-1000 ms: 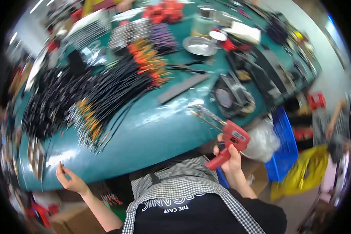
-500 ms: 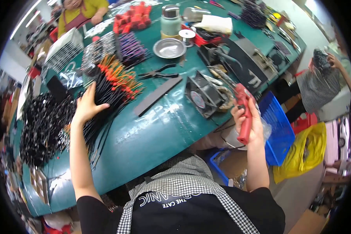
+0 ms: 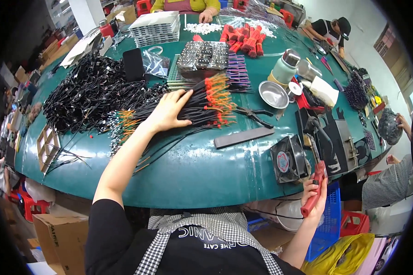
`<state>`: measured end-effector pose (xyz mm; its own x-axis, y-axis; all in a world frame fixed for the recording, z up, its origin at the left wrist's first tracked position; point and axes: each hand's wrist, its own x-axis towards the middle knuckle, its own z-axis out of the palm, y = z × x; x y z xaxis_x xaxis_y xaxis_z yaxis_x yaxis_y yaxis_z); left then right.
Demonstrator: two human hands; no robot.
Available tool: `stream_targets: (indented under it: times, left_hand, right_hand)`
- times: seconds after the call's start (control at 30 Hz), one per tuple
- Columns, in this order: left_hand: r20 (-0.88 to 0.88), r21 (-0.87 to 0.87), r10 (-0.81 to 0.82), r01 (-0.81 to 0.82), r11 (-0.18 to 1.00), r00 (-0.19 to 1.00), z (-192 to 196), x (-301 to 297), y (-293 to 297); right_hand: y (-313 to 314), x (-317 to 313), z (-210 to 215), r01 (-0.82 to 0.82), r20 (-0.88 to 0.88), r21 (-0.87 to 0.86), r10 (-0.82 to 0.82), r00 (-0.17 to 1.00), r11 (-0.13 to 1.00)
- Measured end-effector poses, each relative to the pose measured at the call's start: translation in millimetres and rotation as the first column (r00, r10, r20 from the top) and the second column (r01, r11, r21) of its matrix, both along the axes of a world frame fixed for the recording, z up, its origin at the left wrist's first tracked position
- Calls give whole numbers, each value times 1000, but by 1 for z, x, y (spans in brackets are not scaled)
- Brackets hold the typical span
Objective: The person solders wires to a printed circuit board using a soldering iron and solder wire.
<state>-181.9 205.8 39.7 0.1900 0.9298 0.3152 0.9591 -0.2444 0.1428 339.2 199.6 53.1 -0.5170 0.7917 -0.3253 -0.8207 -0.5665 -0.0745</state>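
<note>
the bundle of black wires with orange tips (image 3: 202, 107) lies mid-worktop (image 3: 192, 169), and my left hand (image 3: 170, 111) now rests flat on it, fingers spread, reached further in than a moment ago. my right hand (image 3: 315, 197) keeps its grip closed round the red-handled tool (image 3: 313, 192), lower now, below the worktop edge beside the small fan (image 3: 287, 160). the tool's tip is hard to make out.

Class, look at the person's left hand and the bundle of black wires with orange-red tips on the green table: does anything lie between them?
Nothing visible does. The left hand already rests flat on the wire bundle, touching it. The right hand holds a red tool at the table edge, apart from the wires.
</note>
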Motion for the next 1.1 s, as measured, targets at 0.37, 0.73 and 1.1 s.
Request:
stream_targets:
  times: [0.37,0.73,1.1]
  left_hand:
    - [724,-413,532,-342,844,439,28,-72,127]
    - [545,-767,767,-169,619,339,22,-86,183]
    - [562,-778,745,-76,624,360,10,-90,197]
  right_hand:
    - [-5,0,7,52,-196,-72,-66,978,996]
    - [57,-5,-1,263,302,75,-274,913,962]
    - [95,42,-19,245,777,6,-159,609,970]
